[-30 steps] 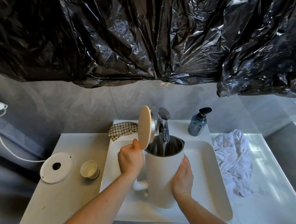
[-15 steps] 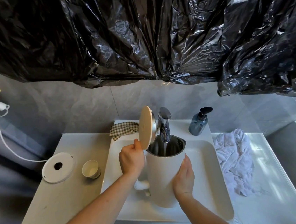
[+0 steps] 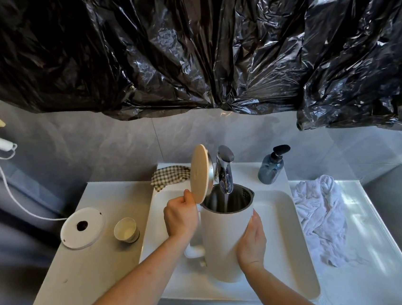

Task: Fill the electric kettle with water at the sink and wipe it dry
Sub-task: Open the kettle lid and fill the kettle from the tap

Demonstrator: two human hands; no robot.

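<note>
Presently, item one: white electric kettle (image 3: pixel 225 244), upright over the white sink (image 3: pixel 294 249), its open mouth directly beneath the chrome faucet (image 3: pixel 224 168); a thin stream of water runs from the spout into the steel interior. Hinged lid (image 3: pixel 199 174) stands raised, nearly vertical, on the kettle's left side.

Item two: left hand (image 3: pixel 180 216), grip closed around the top of the kettle's handle, thumb against the lower edge of the lid.

Item three: right hand (image 3: pixel 252 242), palm and fingers laid flat against the kettle's right wall, a wide cupping grip steadying the body.

Item four: round white kettle base (image 3: pixel 82 227) with a dark central hole, lying on the counter (image 3: pixel 67 285) left of the sink, white cord (image 3: pixel 13 194) leading off toward the wall.

Item five: small white cup (image 3: pixel 126 229), just beside the base, between it and the sink.

Item six: checked cloth (image 3: pixel 169 176), bunched at the sink's rear left corner.

Item seven: blue pump bottle (image 3: pixel 272 167), rear right of the faucet.

Item eight: crumpled white towel (image 3: pixel 322 219), on the counter right of the sink.

Item nine: black plastic sheeting (image 3: pixel 184 47), hanging across the wall above.
</note>
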